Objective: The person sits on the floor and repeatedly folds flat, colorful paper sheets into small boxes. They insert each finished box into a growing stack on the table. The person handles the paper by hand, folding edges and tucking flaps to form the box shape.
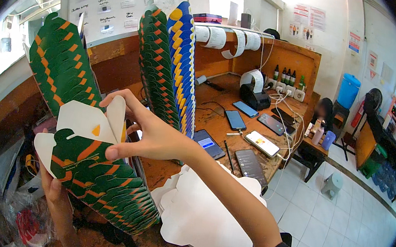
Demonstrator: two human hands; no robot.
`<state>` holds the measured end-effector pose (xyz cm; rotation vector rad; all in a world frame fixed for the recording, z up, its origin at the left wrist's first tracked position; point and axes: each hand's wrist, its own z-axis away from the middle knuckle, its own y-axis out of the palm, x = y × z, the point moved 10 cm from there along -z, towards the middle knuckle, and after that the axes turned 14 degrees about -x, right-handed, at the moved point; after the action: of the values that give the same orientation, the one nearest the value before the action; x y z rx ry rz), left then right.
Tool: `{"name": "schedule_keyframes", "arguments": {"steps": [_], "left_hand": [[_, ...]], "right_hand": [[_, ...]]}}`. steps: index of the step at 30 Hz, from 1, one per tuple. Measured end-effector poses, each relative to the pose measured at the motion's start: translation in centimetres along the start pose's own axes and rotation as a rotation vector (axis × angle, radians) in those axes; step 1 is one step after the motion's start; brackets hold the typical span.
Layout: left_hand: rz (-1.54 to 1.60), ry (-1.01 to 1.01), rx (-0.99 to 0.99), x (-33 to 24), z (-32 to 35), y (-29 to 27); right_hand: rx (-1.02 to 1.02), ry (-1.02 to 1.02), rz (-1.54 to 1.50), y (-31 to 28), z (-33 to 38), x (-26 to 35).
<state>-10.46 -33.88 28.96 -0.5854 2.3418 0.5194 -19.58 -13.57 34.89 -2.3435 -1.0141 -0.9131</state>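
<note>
A nested stack of green paper food boxes (107, 193) with orange markings leans in front of me, its top flaps spread to show a white inside (78, 122). My left hand (56, 190) is closed around the stack's left side from below, its fingers partly hidden. At the top, my right hand (150, 133) grips the upper box, with its index finger over a white side flap (116, 116) and its thumb on the green front. Under my right forearm lies a pile of flat white box blanks (207, 217).
Behind stand another green stack (63, 66), a darker green one (158, 65) and a blue-and-yellow one (182, 68). Several phones (261, 143), cables and a black receipt printer (254, 98) occupy the wooden desk (214, 110). Clear plastic bags (14, 210) lie lower left. A person sits farther back.
</note>
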Motion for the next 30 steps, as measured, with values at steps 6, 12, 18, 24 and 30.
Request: {"name": "schedule_keyframes", "arguments": {"steps": [6,12,18,24,30], "left_hand": [[-0.102,-0.053,0.048,0.6,0.2,0.2],[-0.176,-0.024,0.12,0.3,0.2,0.6],[0.112,-0.061,0.117,3.4,-1.7,0.7],[-0.17,-0.056,-0.024,-0.1,1.9,1.2],[-0.18,-0.134,0.087,-2.2,2.8,3.6]], "right_hand": [[-0.129,0.015,0.182,-0.9,0.2,-1.1],[-0.075,-0.016,0.111,-0.4,0.9,-0.8],[-0.013,-0.04,0.1,-1.0,0.9,-0.2],[-0.149,-0.019,0.081,-1.6,1.0,-1.4],[-0.144,0.041,0.061,-1.2,1.5,-2.5]]}}
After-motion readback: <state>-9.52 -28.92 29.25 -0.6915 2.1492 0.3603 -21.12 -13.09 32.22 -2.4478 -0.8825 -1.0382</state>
